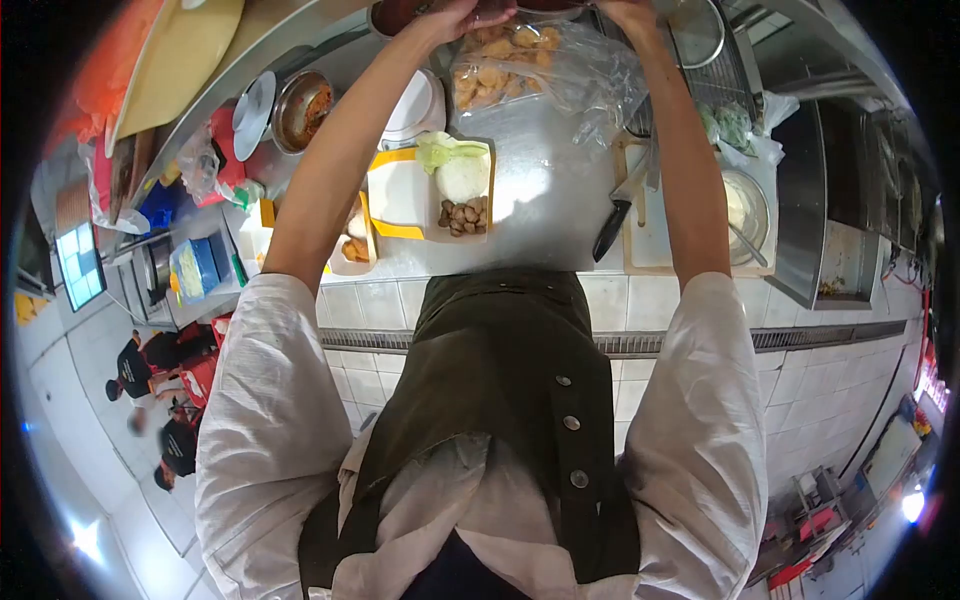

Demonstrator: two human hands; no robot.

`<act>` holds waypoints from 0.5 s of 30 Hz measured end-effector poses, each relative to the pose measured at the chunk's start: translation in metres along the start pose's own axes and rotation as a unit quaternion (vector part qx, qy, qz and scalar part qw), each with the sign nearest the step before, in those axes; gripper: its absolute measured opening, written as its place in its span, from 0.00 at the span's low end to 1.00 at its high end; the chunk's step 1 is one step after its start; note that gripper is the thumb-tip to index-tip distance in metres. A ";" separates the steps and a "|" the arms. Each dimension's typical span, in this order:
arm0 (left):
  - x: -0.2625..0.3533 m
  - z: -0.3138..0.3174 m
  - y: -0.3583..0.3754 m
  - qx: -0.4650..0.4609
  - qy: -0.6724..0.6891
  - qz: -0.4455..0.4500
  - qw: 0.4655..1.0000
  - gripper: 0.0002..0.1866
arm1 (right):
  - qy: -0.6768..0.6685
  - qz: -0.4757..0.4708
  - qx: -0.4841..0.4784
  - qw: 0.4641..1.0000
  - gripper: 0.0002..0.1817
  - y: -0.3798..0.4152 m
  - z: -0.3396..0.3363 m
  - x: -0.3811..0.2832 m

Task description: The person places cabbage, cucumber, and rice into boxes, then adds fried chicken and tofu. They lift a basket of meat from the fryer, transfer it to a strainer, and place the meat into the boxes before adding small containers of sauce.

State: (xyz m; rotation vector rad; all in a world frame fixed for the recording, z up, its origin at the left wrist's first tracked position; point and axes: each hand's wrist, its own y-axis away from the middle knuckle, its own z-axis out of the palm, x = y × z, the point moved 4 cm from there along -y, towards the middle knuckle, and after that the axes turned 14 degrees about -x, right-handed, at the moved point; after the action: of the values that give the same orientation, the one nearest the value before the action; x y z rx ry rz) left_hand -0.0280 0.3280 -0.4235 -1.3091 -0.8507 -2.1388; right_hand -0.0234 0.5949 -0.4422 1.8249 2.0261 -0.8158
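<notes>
Both my arms reach to the top edge of the view. My left hand (462, 18) is beside dark reddish bowls there, its fingers partly cut off and what they hold unclear. My right hand (628, 10) is mostly out of view at the top, above a clear plastic bag (600, 75). Under the hands lies a bag of golden fried pieces (500, 65). Nearer me, an open yellow-edged box (400, 195) holds white rice (462, 178), lettuce (445, 152) and brown pieces (464, 216). A second box (352, 250) with orange food is partly behind my left arm.
A black-handled knife (612, 228) lies by a white cutting board (655, 235). A metal bowl (745, 215) with a spoon stands at right. A pan of reddish food (302, 112), a white lid (255, 112) and a white round container (415, 105) are at left. People (180, 445) are at far left.
</notes>
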 end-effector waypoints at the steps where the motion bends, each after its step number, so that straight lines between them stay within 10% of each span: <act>1: -0.004 -0.011 -0.015 -0.012 0.008 -0.002 1.000 0.14 | 0.062 0.026 -0.043 0.997 0.22 0.002 0.004 0.004; 6: 0.005 -0.002 -0.024 0.006 0.010 -0.023 1.000 0.10 | 0.147 0.074 0.013 0.986 0.21 0.011 -0.005 -0.004; 15: 0.004 0.003 -0.026 0.024 0.040 -0.038 0.998 0.11 | -0.121 0.214 -0.099 0.964 0.28 0.048 -0.065 -0.051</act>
State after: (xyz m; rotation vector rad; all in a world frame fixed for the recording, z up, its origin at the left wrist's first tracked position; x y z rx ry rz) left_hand -0.0462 0.3476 -0.4254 -1.1761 -0.9259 -2.1994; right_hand 0.0411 0.5932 -0.3720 1.8471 1.4343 -0.6451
